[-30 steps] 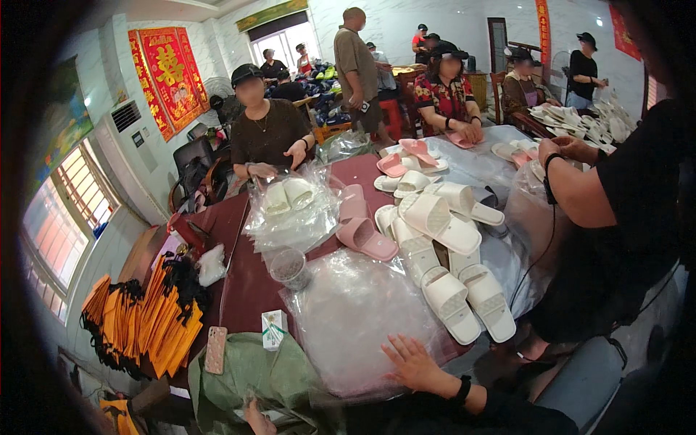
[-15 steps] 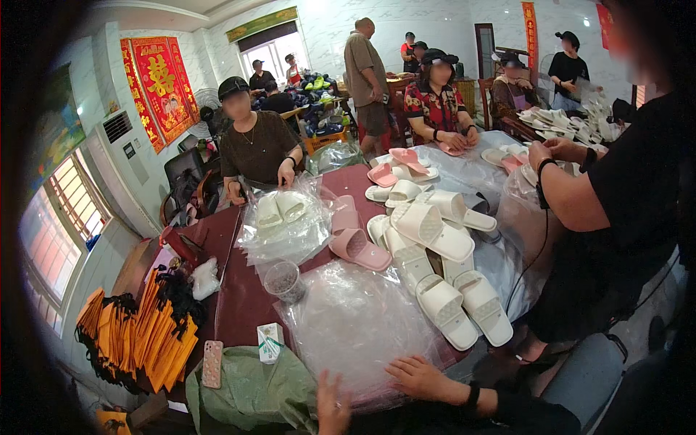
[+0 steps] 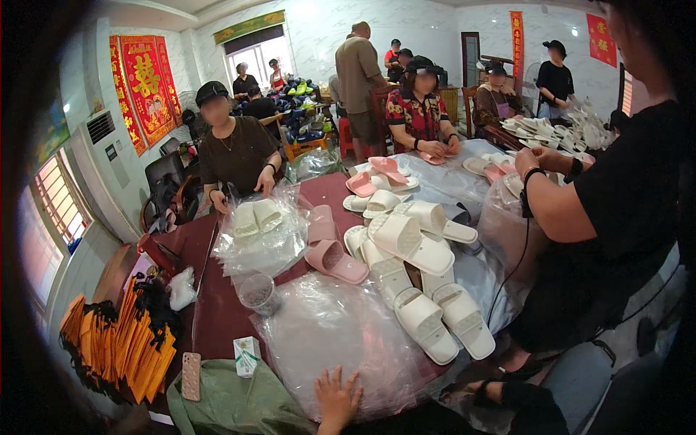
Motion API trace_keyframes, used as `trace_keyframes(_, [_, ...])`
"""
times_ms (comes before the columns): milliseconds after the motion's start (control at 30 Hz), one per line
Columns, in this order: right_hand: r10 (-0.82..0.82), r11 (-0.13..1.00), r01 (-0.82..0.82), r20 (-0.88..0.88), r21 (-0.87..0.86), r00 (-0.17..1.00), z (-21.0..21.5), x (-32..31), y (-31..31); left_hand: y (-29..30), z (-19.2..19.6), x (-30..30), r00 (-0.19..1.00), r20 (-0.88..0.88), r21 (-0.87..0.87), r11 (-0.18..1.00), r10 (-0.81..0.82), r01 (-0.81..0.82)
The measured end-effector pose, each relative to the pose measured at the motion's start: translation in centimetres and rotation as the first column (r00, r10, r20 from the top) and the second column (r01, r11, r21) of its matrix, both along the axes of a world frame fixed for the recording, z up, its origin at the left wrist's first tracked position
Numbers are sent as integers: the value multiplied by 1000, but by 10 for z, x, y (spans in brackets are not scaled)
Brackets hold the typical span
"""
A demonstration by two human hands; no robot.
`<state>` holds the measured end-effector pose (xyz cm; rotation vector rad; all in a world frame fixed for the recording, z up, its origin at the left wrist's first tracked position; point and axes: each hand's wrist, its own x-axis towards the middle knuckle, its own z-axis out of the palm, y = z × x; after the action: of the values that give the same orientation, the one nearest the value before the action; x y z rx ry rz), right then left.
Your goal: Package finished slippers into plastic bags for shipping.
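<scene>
Head view: I see my left hand at the lower edge, fingers spread wide and flat, pressing on the near edge of a clear plastic bag that lies on the dark red desk. That grip is open, clasping nothing. My right hand sits further right at the lower edge, by the bag's near right corner, a dark band at the wrist; it is partly hidden and I cannot tell its grip.

Just beyond the bag, toward the right, a heap of white slide sandals lies across the desk, with a pair of pink slide sandals touching its left side. Left of the bag stands a small clear plastic cup. Near my left hand lie a small green-and-white carton, a phone face down, and a green cloth. A fan of orange card sleeves fills the desk's left end.

Across the desk a person in a dark shirt handles a bagged pair of white sandals. At my right stands another person in black, forearm held out over the desk.
</scene>
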<state>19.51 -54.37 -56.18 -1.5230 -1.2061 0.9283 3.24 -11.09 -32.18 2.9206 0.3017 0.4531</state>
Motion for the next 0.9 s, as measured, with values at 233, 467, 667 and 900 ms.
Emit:
trace_keyframes(233, [64, 996, -57, 113, -65, 991, -39, 33, 10, -8, 15, 2, 992, -116, -68, 996, 49, -57])
trace_keyframes(467, [95, 993, -76, 220, -92, 971, -65, 50, 47, -8, 4, 1, 996, -81, -37, 999, 32, -35])
trace_keyframes(667, [101, 988, -59, 308, -145, 946, -72, 43, 62, -10, 7, 1, 992, -116, -26, 998, 46, -49])
trace_keyframes(900, [120, 972, -21, 413, -235, 903, -75, 28, 66, -8, 6, 0, 987, -151, -36, 997, 61, -67])
